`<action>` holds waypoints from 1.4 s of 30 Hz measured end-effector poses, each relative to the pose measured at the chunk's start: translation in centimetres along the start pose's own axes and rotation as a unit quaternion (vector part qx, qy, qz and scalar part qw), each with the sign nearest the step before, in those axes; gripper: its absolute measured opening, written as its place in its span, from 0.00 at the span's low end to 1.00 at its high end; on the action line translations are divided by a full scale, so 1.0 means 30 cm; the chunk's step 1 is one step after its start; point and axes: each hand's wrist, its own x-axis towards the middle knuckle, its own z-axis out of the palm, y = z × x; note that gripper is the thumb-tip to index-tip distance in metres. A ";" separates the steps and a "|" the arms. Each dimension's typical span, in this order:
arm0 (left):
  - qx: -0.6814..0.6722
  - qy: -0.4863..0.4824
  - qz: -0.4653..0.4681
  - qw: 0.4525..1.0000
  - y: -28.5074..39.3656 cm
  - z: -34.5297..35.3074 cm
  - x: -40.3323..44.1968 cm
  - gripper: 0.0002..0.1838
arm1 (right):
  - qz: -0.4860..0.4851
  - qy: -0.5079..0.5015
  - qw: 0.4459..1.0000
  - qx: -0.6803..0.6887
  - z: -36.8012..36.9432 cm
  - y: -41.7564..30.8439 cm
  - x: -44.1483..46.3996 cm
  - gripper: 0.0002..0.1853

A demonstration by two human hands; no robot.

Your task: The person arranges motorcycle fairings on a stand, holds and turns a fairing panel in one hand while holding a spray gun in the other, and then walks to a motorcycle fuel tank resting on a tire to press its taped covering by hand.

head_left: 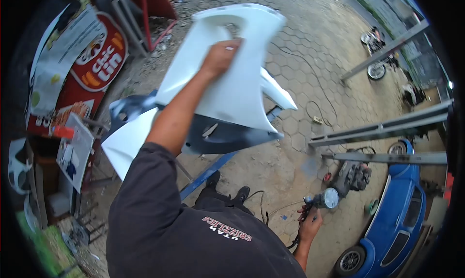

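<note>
A large white curved panel (242, 69) is held up by my left hand (222, 57), whose fingers are wrapped over its edge near an opening; the fingertips are hidden. Below and behind it lie a dark grey panel (227, 135) and another white piece (128, 145), over a blue bar (206, 176). Low on the right, my right hand (310, 224) is closed round the handle of a spray gun (306, 208) with a round, pale cup (330, 198) on it. A hose hangs from the gun.
A blue car (399, 220) stands at the right, near a dark engine (356, 176). Metal beams (382, 130) cross the right side. A motorcycle (376, 69) is farther back. Red signs (99, 55) and a small table (77, 152) stand left. A cable (317, 79) lies on the paving.
</note>
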 end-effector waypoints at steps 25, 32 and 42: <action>0.134 0.125 -0.411 0.893 -0.764 0.083 -0.289 0.41 | 0.034 0.038 0.999 -0.009 0.049 -0.021 -0.049 0.21; 0.187 0.104 -0.459 0.862 -0.792 0.131 -0.294 0.40 | 0.052 0.038 0.998 -0.011 0.045 0.010 -0.056 0.24; 0.147 0.076 -0.498 0.852 -0.865 0.189 -0.307 0.41 | 0.046 0.041 0.998 -0.009 0.069 -0.008 -0.055 0.27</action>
